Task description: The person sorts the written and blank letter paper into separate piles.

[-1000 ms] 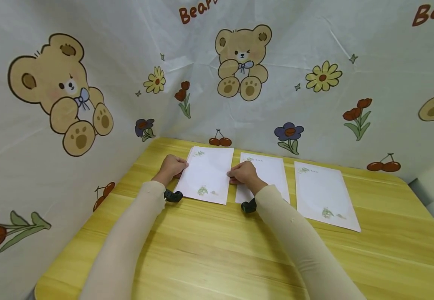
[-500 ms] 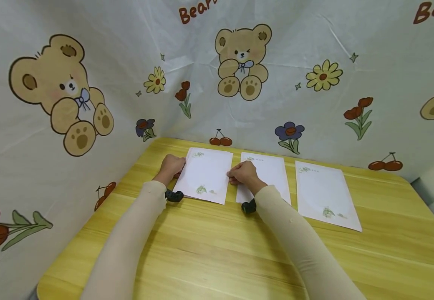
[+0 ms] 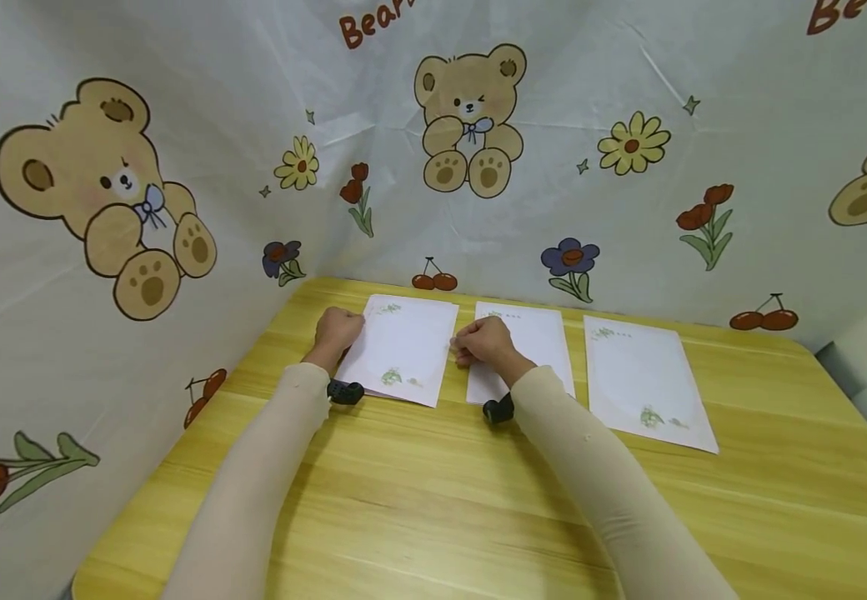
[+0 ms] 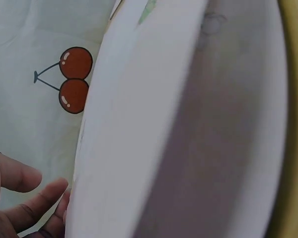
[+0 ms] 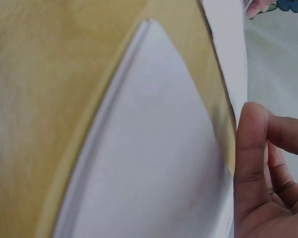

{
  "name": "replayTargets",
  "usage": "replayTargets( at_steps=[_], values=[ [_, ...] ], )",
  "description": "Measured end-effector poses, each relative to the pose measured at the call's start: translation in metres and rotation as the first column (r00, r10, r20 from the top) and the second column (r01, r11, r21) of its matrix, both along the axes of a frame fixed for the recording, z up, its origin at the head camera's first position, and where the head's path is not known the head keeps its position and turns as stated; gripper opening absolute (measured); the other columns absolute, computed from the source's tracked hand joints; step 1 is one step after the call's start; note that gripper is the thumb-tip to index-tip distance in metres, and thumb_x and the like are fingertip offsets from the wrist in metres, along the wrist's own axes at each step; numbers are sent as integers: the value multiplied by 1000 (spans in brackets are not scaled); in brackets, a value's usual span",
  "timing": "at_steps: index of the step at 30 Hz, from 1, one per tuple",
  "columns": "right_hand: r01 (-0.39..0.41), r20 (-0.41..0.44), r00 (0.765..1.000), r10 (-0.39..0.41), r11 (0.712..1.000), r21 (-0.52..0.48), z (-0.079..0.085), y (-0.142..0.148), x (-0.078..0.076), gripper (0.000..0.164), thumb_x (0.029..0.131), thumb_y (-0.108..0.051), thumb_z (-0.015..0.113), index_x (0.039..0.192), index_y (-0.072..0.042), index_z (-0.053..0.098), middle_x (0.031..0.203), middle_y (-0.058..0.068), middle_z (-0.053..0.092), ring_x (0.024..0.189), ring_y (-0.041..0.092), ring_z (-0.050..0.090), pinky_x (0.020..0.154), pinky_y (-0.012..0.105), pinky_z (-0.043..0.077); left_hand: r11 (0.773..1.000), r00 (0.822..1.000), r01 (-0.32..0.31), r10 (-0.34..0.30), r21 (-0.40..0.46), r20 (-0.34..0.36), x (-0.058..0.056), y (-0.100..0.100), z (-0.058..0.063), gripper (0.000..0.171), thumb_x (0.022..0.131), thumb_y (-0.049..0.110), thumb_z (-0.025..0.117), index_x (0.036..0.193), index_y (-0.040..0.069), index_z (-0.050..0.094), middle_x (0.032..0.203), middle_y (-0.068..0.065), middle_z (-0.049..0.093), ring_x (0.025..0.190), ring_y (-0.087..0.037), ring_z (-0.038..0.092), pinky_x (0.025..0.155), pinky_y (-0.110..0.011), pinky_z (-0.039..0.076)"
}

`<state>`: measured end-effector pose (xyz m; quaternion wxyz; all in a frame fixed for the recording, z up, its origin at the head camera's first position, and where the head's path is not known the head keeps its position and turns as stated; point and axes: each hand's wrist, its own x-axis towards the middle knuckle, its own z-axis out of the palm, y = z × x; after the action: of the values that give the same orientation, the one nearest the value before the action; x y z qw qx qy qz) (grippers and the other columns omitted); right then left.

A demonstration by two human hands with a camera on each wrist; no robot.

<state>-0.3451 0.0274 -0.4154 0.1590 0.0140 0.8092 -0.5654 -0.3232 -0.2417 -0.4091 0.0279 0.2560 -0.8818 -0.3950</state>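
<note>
On the left of the table lies a stack of white paper sheets (image 3: pixel 403 346) with green leaf prints. My left hand (image 3: pixel 338 329) is at its left edge; in the left wrist view the fingertips (image 4: pixel 59 186) reach the edge while the thumb stands apart from the paper. A dark gap shows between the upper sheets (image 4: pixel 134 99) and a lower sheet (image 4: pixel 273 109). My right hand (image 3: pixel 484 340) is at the stack's right edge, over the middle sheets (image 3: pixel 542 346). Its thumb (image 5: pixel 251 153) and index finger meet, with no paper visible between them.
A third printed sheet (image 3: pixel 651 383) lies to the right on the yellow wooden table (image 3: pixel 403 500). Behind and to the left hangs a white cloth (image 3: pixel 373 92) with bears, flowers and cherries.
The top of the left stack has shifted slightly left, and its right edge has come away from my right fingers. Both hands stay nearly in place. The head view has turned slightly.
</note>
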Motion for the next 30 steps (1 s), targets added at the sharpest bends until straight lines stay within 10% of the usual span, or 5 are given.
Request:
replayTargets(
  at_steps=[6, 15, 25, 30],
  values=[
    [4, -21, 1000, -4, 1000, 3, 12, 21, 1, 20, 87, -11, 74, 102, 1, 67, 83, 13, 73, 59, 14, 70, 67, 32, 64, 1000, 999, 9, -9, -17, -48, -2, 4, 4, 33, 94, 22, 45, 63, 10, 44, 62, -2, 37, 60, -21, 38, 54, -31, 32],
    [62, -24, 998, -61, 996, 57, 15, 69, -1, 24, 89, -16, 72, 107, 0, 67, 92, 10, 71, 63, 10, 68, 70, 33, 64, 990, 989, 116, -108, 80, -96, -6, 33, 10, 34, 97, 31, 53, 116, 9, 71, 117, -9, 68, 93, -25, 61, 77, -34, 56],
    [135, -34, 991, -132, 984, 120, 16, 125, 1, 33, 97, -20, 61, 121, 3, 64, 105, 14, 68, 73, 13, 72, 78, 33, 63, 929, 976, 203, -217, 311, 10, -23, 103, 19, 31, 97, 25, 58, 119, 6, 68, 110, -7, 71, 82, -18, 70, 63, -24, 62],
    [174, -35, 985, -171, 974, 147, 17, 146, 4, 39, 99, -23, 57, 126, 6, 61, 108, 17, 68, 74, 13, 73, 79, 31, 63, 860, 949, 254, -309, 442, 56, -24, 126, 18, 36, 96, 22, 59, 125, 0, 57, 111, -11, 69, 84, -21, 72, 67, -28, 63]
  ],
)
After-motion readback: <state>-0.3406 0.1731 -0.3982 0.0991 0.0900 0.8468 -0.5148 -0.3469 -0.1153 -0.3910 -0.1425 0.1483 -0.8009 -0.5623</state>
